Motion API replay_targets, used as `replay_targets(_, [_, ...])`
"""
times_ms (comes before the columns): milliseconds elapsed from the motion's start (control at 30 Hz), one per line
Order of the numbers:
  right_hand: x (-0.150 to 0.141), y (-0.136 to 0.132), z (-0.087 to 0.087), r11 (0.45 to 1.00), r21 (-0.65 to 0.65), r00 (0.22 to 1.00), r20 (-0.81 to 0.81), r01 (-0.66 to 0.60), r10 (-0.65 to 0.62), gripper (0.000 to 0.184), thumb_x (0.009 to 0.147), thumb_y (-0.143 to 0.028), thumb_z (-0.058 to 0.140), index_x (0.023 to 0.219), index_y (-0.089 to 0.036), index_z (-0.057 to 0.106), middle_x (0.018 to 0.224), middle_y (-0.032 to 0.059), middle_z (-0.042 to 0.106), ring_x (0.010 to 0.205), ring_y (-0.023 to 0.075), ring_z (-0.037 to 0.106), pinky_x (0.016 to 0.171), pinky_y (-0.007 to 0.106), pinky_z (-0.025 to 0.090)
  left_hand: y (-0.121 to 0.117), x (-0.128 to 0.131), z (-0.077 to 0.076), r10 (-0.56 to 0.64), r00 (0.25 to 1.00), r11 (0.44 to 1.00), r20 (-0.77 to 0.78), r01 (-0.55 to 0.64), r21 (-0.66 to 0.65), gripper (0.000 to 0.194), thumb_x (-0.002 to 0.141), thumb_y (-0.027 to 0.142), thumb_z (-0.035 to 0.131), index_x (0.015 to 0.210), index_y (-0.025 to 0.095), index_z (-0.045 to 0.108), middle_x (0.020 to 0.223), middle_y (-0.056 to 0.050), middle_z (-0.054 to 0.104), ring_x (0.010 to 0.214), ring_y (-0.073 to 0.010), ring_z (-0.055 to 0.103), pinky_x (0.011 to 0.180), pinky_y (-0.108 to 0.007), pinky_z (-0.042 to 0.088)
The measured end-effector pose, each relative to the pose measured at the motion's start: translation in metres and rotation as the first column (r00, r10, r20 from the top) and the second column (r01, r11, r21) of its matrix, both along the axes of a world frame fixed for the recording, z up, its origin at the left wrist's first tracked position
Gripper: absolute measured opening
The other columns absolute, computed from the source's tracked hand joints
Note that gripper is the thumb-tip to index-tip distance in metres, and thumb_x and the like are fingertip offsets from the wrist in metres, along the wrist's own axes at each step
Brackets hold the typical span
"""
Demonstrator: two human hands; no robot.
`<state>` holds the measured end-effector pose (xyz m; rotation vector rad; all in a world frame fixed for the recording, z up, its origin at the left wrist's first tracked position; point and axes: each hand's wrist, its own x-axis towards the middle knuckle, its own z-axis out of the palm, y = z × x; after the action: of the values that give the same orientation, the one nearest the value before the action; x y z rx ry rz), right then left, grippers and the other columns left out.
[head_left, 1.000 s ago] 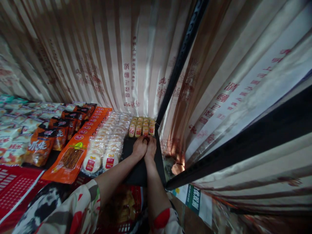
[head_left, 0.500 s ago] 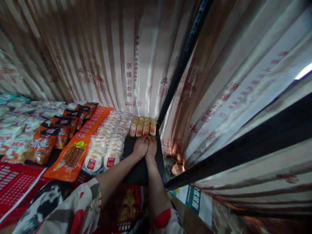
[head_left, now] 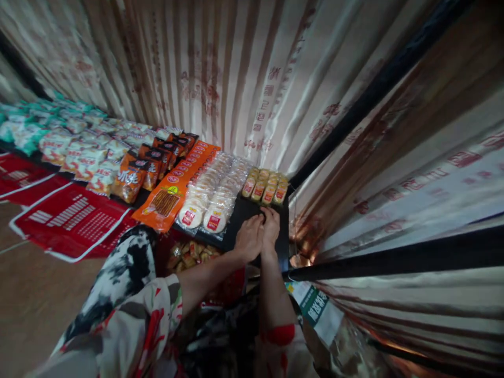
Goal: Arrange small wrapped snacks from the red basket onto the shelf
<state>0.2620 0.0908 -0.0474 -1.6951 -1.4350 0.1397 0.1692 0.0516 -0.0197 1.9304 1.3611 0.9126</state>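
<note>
My left hand (head_left: 248,240) and my right hand (head_left: 271,227) rest side by side on the black shelf (head_left: 241,214), knuckles up and fingers curled under. Their fingertips lie just in front of a short row of small yellow snack packs (head_left: 264,186). Whether anything sits under the fingers is hidden. Stacks of round white cracker packs (head_left: 208,198) lie to the left of my hands. Both forearms reach out of floral sleeves (head_left: 129,315).
Further left lie long orange packs (head_left: 173,189), orange-and-black bags (head_left: 136,170) and white and green bags (head_left: 74,152). Red printed panels (head_left: 66,218) hang below the shelf. A striped curtain (head_left: 236,73) and black poles (head_left: 394,260) close in the back and right. A red box of snacks (head_left: 192,252) sits underneath.
The view has swung, so the shelf and goods now sit further right and more floor shows at left. My hands stay together in front of the yellow packs.
</note>
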Motion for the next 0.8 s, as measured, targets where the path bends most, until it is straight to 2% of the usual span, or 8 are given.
replay_targets(167, [-0.03, -0.037, 0.013, 0.998, 0.027, 0.998, 0.041, -0.056, 0.054, 0.035, 0.082, -0.022, 0.036, 0.105, -0.016, 0.062, 0.107, 0.0106, 0.055, 0.098, 0.0184, 0.053, 0.086, 0.033, 0.045, -0.048, -0.036, -0.005, -0.061, 0.994, 0.991, 0.092, 0.049, 0.126, 0.048, 0.09, 0.021, 0.025, 0.136, 0.014, 0.034, 0.139, -0.009, 0.041, 0.127, -0.0172, 0.036, 0.109, -0.033, 0.027])
replay_targets(267, [-0.054, -0.065, 0.012, 0.986, 0.078, 0.989, 0.015, -0.145, 0.144, 0.033, 0.085, -0.023, 0.036, 0.103, -0.016, 0.063, 0.101, 0.0091, 0.057, 0.092, 0.017, 0.056, 0.082, 0.033, 0.048, -0.073, -0.063, -0.013, -0.11, 0.989, 0.984, 0.103, 0.094, 0.153, 0.047, 0.091, 0.024, 0.024, 0.135, 0.014, 0.034, 0.138, -0.011, 0.041, 0.128, -0.0186, 0.035, 0.108, -0.035, 0.029])
replay_targets(400, [-0.089, -0.108, 0.0, 0.957, 0.111, 0.962, -0.024, -0.27, 0.274, 0.03, 0.087, -0.022, 0.037, 0.101, -0.019, 0.064, 0.099, 0.0074, 0.059, 0.086, 0.0147, 0.059, 0.078, 0.03, 0.05, -0.102, -0.105, -0.029, -0.202, 0.979, 0.964, 0.036, 0.193, 0.185, 0.042, 0.09, 0.027, 0.027, 0.126, 0.012, 0.042, 0.128, -0.015, 0.047, 0.119, -0.0214, 0.042, 0.103, -0.038, 0.035])
replay_targets(533, [-0.121, -0.14, -0.02, 0.925, 0.063, 0.926, -0.022, -0.375, 0.377, 0.029, 0.086, -0.02, 0.039, 0.098, -0.021, 0.065, 0.096, 0.0062, 0.062, 0.091, 0.016, 0.059, 0.083, 0.031, 0.048, -0.125, -0.149, -0.043, -0.287, 0.955, 0.951, -0.075, 0.293, 0.095, 0.037, 0.088, 0.029, 0.032, 0.118, 0.013, 0.047, 0.114, -0.014, 0.054, 0.104, -0.0226, 0.051, 0.091, -0.037, 0.043])
replay_targets(600, [-0.134, -0.147, -0.033, 0.895, 0.005, 0.894, -0.04, -0.447, 0.447, 0.027, 0.085, -0.018, 0.041, 0.098, -0.021, 0.064, 0.098, 0.0067, 0.062, 0.093, 0.0164, 0.058, 0.084, 0.031, 0.047, -0.132, -0.167, -0.049, -0.295, 0.949, 0.954, -0.112, 0.3, 0.031, 0.039, 0.087, 0.03, 0.036, 0.12, 0.013, 0.045, 0.118, -0.015, 0.053, 0.107, -0.0241, 0.05, 0.093, -0.038, 0.042])
replay_targets(700, [-0.148, -0.147, -0.055, 0.814, -0.151, 0.827, -0.074, -0.561, 0.557, 0.029, 0.081, -0.014, 0.041, 0.099, -0.019, 0.064, 0.097, 0.0071, 0.063, 0.094, 0.0166, 0.058, 0.084, 0.029, 0.047, -0.133, -0.187, -0.06, -0.295, 0.942, 0.949, -0.16, 0.269, -0.168, 0.038, 0.088, 0.033, 0.035, 0.122, 0.017, 0.044, 0.115, -0.01, 0.057, 0.104, -0.0227, 0.054, 0.09, -0.037, 0.042])
replay_targets(733, [-0.15, -0.146, -0.062, 0.791, -0.242, 0.823, -0.071, -0.562, 0.563, 0.031, 0.08, -0.012, 0.04, 0.1, -0.018, 0.064, 0.097, 0.0075, 0.064, 0.095, 0.0167, 0.058, 0.085, 0.03, 0.046, -0.13, -0.193, -0.065, -0.296, 0.939, 0.938, -0.177, 0.251, -0.24, 0.037, 0.089, 0.033, 0.034, 0.122, 0.019, 0.044, 0.114, -0.009, 0.058, 0.102, -0.022, 0.055, 0.089, -0.036, 0.042])
replay_targets(800, [-0.151, -0.144, -0.076, 0.756, -0.458, 0.853, -0.008, -0.467, 0.522, 0.034, 0.077, -0.01, 0.042, 0.104, -0.015, 0.063, 0.101, 0.0102, 0.065, 0.1, 0.0187, 0.057, 0.089, 0.031, 0.043, -0.122, -0.204, -0.076, -0.29, 0.932, 0.913, -0.219, 0.201, -0.355, 0.036, 0.089, 0.034, 0.035, 0.12, 0.022, 0.047, 0.115, -0.007, 0.059, 0.101, -0.0212, 0.056, 0.089, -0.035, 0.042])
